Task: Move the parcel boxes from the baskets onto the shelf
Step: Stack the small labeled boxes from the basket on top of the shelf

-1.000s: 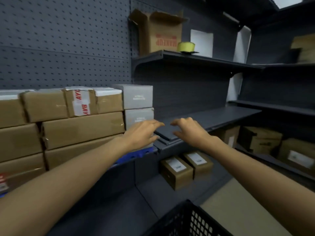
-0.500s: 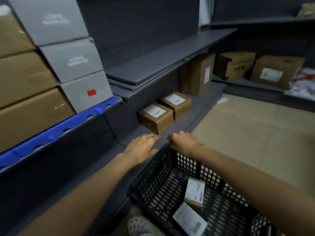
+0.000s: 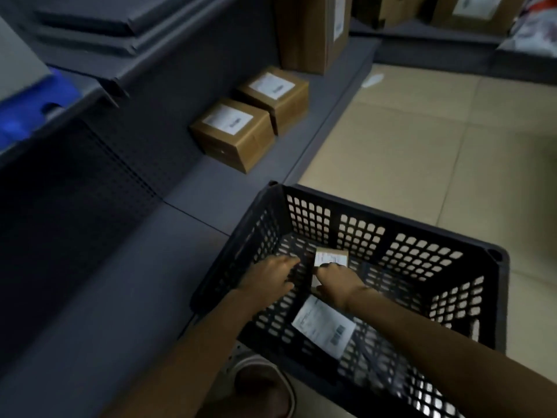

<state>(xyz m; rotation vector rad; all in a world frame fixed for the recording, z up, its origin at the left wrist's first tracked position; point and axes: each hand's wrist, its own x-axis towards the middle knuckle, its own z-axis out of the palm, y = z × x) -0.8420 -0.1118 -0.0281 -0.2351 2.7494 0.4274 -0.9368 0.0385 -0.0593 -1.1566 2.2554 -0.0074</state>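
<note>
2 labelled parcels (image 3: 330, 258), print unreadable

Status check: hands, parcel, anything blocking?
Both hands in basket. Right hand on small parcel; left hand open beside it. Flat parcel lies nearer. Nothing blocking.

We reach both bare arms forward and down, hands close together. Our left hand (image 3: 271, 274) spreads loosely, fingers relaxed; our right hand (image 3: 334, 279) curls, fingertips pointing down and away.
</note>
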